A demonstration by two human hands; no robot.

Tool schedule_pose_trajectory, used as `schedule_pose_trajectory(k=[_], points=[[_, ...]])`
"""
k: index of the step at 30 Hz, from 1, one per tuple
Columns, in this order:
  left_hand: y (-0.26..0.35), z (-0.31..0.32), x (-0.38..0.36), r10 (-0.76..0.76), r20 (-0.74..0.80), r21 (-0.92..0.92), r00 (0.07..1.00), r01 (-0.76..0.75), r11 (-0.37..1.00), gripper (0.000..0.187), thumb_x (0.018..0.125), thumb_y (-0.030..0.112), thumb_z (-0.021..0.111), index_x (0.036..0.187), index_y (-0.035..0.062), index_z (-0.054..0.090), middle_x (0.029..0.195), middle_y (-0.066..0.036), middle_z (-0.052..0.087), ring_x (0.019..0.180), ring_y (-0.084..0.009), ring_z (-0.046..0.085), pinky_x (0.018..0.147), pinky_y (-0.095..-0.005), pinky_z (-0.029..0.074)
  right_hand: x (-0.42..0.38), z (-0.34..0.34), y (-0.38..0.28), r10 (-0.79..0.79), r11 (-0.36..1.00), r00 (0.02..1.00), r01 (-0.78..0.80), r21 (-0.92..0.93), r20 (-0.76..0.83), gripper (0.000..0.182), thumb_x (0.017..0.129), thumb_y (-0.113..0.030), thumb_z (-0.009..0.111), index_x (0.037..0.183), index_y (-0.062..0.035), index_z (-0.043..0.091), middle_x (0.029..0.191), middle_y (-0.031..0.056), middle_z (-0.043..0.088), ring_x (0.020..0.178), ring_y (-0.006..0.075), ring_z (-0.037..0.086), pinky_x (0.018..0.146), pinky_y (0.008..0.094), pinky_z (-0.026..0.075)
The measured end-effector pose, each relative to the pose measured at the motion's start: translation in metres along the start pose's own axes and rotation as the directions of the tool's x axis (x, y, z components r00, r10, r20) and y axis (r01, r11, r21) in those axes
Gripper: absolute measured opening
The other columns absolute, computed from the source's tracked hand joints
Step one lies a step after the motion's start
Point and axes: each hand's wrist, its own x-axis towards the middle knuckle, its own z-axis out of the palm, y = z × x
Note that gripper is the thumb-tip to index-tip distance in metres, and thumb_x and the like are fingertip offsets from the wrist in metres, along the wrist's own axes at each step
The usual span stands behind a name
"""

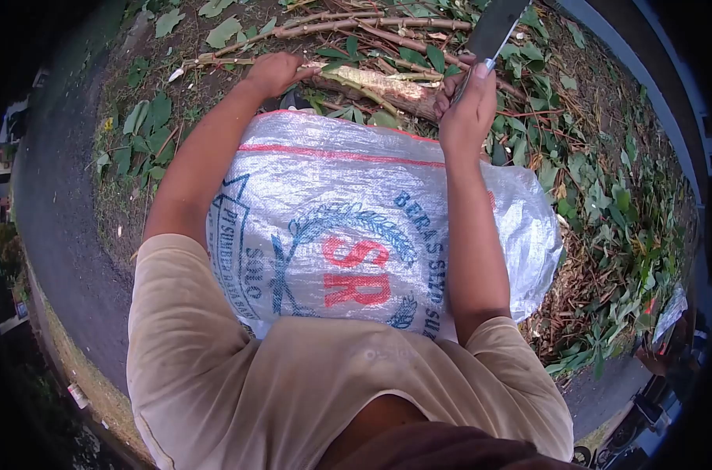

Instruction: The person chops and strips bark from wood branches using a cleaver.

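Observation:
My right hand (469, 98) is closed round the handle of a machete (498, 30), its broad dark blade pointing up and away with a bright edge. My left hand (276, 74) is closed on a thin stem (222, 61), which comes out of the fist on its left side. Just beyond the sack lies a log (407, 92) with a pale, hacked upper face; the left fingertips are at its left end. A greenish stem piece (364, 90) rests across the log. The machete is raised above the log's right end, apart from it.
A white woven sack (332, 184) with red and blue print covers my lap. Long cut branches (332, 25) lie beyond the log. Leaves and stem scraps (606, 211) litter the ground on the right, more leaves (148, 129) on the left. Paved road (58, 196) runs along the left.

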Motion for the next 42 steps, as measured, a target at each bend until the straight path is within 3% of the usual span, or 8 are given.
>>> schedule_pose_trajectory(k=[11,21,24,26,31,36,39,42], points=[[-0.011,0.021,0.014,-0.114,0.094,-0.162,0.989,0.128,0.978,0.072,0.106,0.065,0.038,0.11,0.0017,0.072,0.103,-0.028,0.072,0.102,-0.0473,0.067,0.093,-0.0541,0.053,0.006,-0.012,0.092,0.565,0.81,0.818,-0.524,-0.262,0.11,0.042,0.113,-0.042,0.042,0.118,-0.0042,0.061,0.072,0.001,0.049,0.056,0.0084,0.046,0.048,0.026,0.035],[0.016,0.024,0.019,0.017,0.251,-0.083,0.968,0.004,0.997,0.066,0.111,0.055,0.034,0.108,0.0019,0.073,0.097,-0.03,0.07,0.1,-0.047,0.067,0.096,-0.0545,0.051,-0.01,0.015,0.043,-0.279,0.96,0.957,0.281,0.002,-0.081,0.038,0.113,-0.04,0.045,0.109,-0.0037,0.058,0.072,0.0005,0.048,0.058,0.0096,0.045,0.052,0.0274,0.039],[0.019,0.018,0.022,0.041,0.26,-0.109,0.965,-0.013,0.994,0.069,0.112,0.056,0.031,0.108,0.0022,0.074,0.097,-0.03,0.07,0.1,-0.0462,0.068,0.097,-0.054,0.051,-0.007,-0.011,0.108,0.042,0.809,0.997,0.001,-0.588,0.06,0.039,0.112,-0.044,0.043,0.116,-0.0071,0.056,0.073,0.0008,0.045,0.057,0.0107,0.042,0.051,0.0251,0.035],[0.019,0.02,0.022,0.028,0.279,-0.118,0.96,0.006,0.993,0.072,0.111,0.058,0.028,0.112,0.0037,0.075,0.099,-0.029,0.071,0.101,-0.0453,0.068,0.099,-0.0535,0.052,0.001,-0.011,0.096,0.67,0.733,0.741,-0.65,-0.198,0.048,0.041,0.111,-0.045,0.045,0.116,-0.0065,0.056,0.073,0.0008,0.046,0.056,0.0104,0.04,0.049,0.026,0.033],[0.025,0.012,0.023,0.017,0.225,-0.176,0.974,0.023,0.984,0.07,0.111,0.058,0.03,0.112,0.0047,0.075,0.099,-0.029,0.071,0.102,-0.0452,0.068,0.099,-0.0538,0.051,0.008,-0.009,0.057,0.723,0.662,0.682,-0.73,0.168,0.113,0.043,0.111,-0.046,0.046,0.12,-0.0061,0.057,0.072,0.0001,0.044,0.054,0.0087,0.039,0.048,0.026,0.029],[0.031,0.012,0.025,0.024,0.154,-0.154,0.988,0.0,0.988,0.069,0.11,0.057,0.036,0.1,0.0013,0.075,0.096,-0.029,0.071,0.099,-0.0462,0.068,0.093,-0.0553,0.052,0.001,0.017,-0.018,0.016,0.999,1.0,-0.017,0.039,0.02,0.038,0.112,-0.042,0.044,0.113,-0.0053,0.054,0.071,0.0005,0.044,0.054,0.008,0.041,0.048,0.026,0.033],[0.026,0.013,0.021,0.075,0.077,-0.088,0.994,-0.068,0.994,0.069,0.11,0.057,0.037,0.097,-0.0001,0.074,0.097,-0.028,0.071,0.1,-0.0456,0.068,0.092,-0.0555,0.053,0.003,0.013,0.039,-0.332,0.943,0.943,0.33,-0.052,-0.032,0.04,0.114,-0.043,0.037,0.116,-0.0058,0.053,0.073,0.0004,0.042,0.057,0.0082,0.041,0.05,0.0242,0.033],[0.03,0.009,0.026,0.054,0.13,-0.032,0.99,-0.05,0.998,0.067,0.11,0.057,0.036,0.1,0.003,0.075,0.099,-0.026,0.072,0.101,-0.0449,0.068,0.094,-0.0548,0.053,-0.004,-0.014,0.11,0.673,0.691,0.736,-0.593,-0.412,0.07,0.043,0.112,-0.047,0.041,0.115,-0.0062,0.053,0.073,0.0012,0.043,0.055,0.0094,0.039,0.049,0.025,0.034]])
